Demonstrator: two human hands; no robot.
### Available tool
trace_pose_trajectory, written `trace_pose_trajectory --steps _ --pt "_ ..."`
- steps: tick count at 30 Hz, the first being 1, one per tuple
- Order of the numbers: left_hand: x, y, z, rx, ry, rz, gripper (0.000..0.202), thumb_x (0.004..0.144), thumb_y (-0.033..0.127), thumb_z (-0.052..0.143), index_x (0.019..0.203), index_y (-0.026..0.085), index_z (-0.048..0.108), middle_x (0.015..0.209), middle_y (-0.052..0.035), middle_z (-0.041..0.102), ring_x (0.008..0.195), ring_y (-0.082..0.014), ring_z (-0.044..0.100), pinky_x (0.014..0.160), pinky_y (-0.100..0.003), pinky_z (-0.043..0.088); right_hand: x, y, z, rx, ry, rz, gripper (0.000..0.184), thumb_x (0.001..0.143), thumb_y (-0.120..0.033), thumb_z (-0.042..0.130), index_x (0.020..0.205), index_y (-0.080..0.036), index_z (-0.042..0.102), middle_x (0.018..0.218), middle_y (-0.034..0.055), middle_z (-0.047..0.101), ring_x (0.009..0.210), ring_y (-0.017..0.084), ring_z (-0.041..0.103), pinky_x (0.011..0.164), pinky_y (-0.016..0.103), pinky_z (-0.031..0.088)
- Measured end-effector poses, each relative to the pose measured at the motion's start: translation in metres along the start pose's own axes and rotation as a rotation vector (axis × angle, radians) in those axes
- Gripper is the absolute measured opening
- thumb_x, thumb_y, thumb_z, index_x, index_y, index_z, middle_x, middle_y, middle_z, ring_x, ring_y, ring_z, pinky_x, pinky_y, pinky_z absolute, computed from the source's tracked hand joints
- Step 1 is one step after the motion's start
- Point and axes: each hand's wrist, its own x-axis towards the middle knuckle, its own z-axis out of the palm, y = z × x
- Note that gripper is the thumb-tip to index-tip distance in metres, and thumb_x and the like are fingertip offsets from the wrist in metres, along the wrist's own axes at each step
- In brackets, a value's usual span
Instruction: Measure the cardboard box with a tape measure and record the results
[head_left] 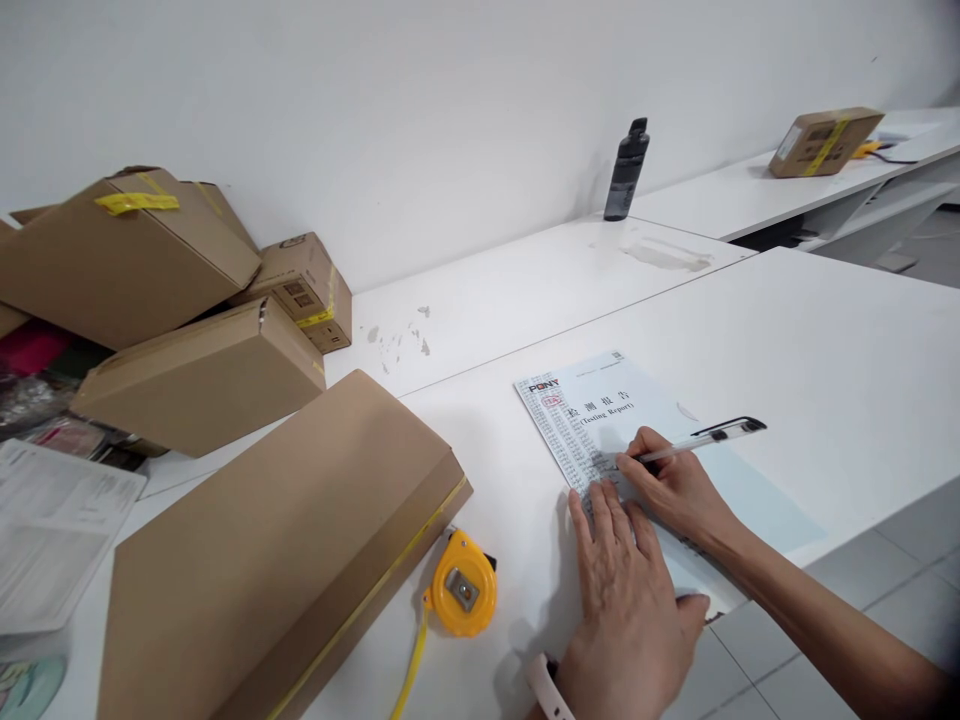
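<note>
My right hand is closed around a clear-barrelled pen with a black clip, its tip down at the paper. Under both hands lies a pale blue booklet headed "Testing Report", flat on the white table. My left hand rests flat over the booklet's lower left part, fingers stretched out and slightly spread. A light wristband sits on the left wrist. To the left of that hand is a yellow tape measure with some yellow tape pulled out. What the pen has written is too small to make out.
A large cardboard box lies left of the tape measure. More boxes are piled behind it, near a printed sheet. A dark bottle stands by the wall, and a taped box sits at the far right.
</note>
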Motion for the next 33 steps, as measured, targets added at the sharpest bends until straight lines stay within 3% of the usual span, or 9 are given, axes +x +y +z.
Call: trace_pose_trajectory --steps 7,18,25,29,33 --pt "0.001 0.0 0.005 0.035 0.002 0.006 0.084 0.1 0.061 0.043 0.152 -0.005 0.04 0.16 -0.0314 0.038 0.155 -0.0374 0.026 0.129 -0.057 0.023 0.001 -0.001 -0.001 0.005 -0.013 0.001 0.025 0.091 -0.036 0.057 0.071 -0.025 0.045 0.059 -0.0064 0.04 0.056 0.013 0.034 0.054 0.03 0.03" --pt "0.0 0.001 -0.007 0.104 0.008 0.025 0.078 0.104 0.058 0.034 0.151 -0.003 0.043 0.159 -0.0289 0.042 0.155 -0.036 0.028 0.127 -0.056 0.031 0.0 0.0 -0.001 -0.012 0.004 -0.009 0.023 0.089 -0.033 0.057 0.071 -0.026 0.045 0.058 -0.0062 0.041 0.055 0.014 0.034 0.054 0.03 0.03" --pt "0.002 0.001 0.003 0.032 -0.008 -0.004 0.083 0.1 0.06 0.045 0.15 -0.005 0.041 0.162 -0.0327 0.034 0.157 -0.0382 0.019 0.129 -0.058 0.02 0.001 -0.001 -0.002 -0.008 0.05 -0.008 0.026 0.092 -0.037 0.057 0.071 -0.026 0.045 0.06 -0.0048 0.044 0.056 0.015 0.038 0.055 0.031 0.032" --pt "0.003 0.002 0.005 -0.044 -0.023 -0.002 0.082 0.1 0.059 0.046 0.149 -0.006 0.042 0.162 -0.0346 0.031 0.157 -0.0388 0.019 0.129 -0.061 0.019 0.003 0.003 -0.005 -0.061 0.153 -0.054 0.018 0.096 -0.042 0.055 0.093 -0.025 0.058 0.081 0.0027 0.064 0.068 0.02 0.055 0.061 0.033 0.042" --pt "-0.016 0.002 -0.009 -0.182 0.002 -0.03 0.076 0.1 0.061 0.044 0.15 0.005 0.045 0.165 -0.0272 0.032 0.157 -0.0375 0.023 0.126 -0.063 0.029 0.007 0.014 -0.007 -0.276 0.143 -0.253 0.03 0.097 -0.025 0.043 0.119 -0.027 0.063 0.111 0.0097 0.069 0.097 0.028 0.063 0.076 0.039 0.048"
